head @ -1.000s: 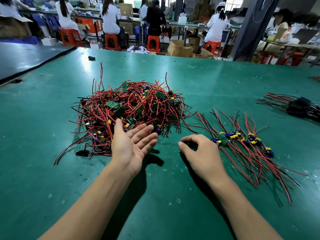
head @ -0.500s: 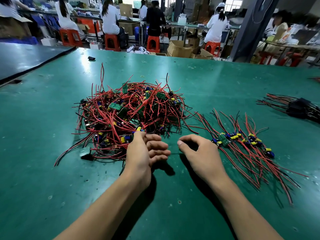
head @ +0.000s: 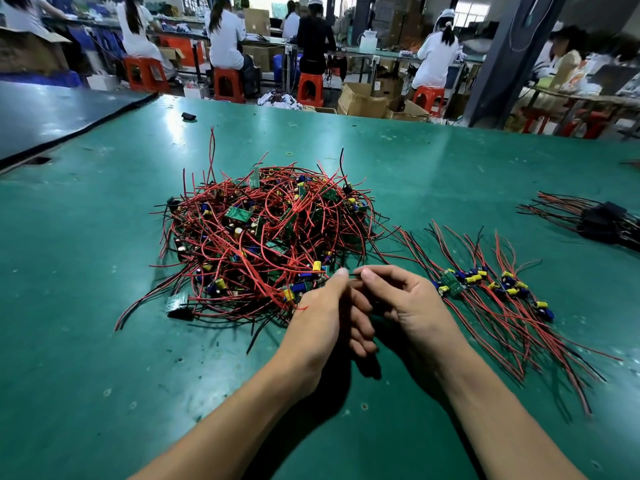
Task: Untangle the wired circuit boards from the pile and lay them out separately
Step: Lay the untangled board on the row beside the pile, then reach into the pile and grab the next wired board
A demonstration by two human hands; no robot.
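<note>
Green bench mat (head: 86,271) carries the pile (head: 263,237) of wired boards; at its near edge the left hand (head: 325,317) and right hand (head: 405,303) pinch one dark lead (head: 351,274), likely to tease a board free. Separated boards (head: 485,282) lie just right of the pile.

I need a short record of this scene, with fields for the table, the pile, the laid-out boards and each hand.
table: green surface
pile: tangled red and black wires with circuit boards, centre
laid-out boards: row to the right of the hands
left hand: pinches a thin black wire at the pile's near edge
right hand: pinches the same wire
far right: dark wire bundle
</note>
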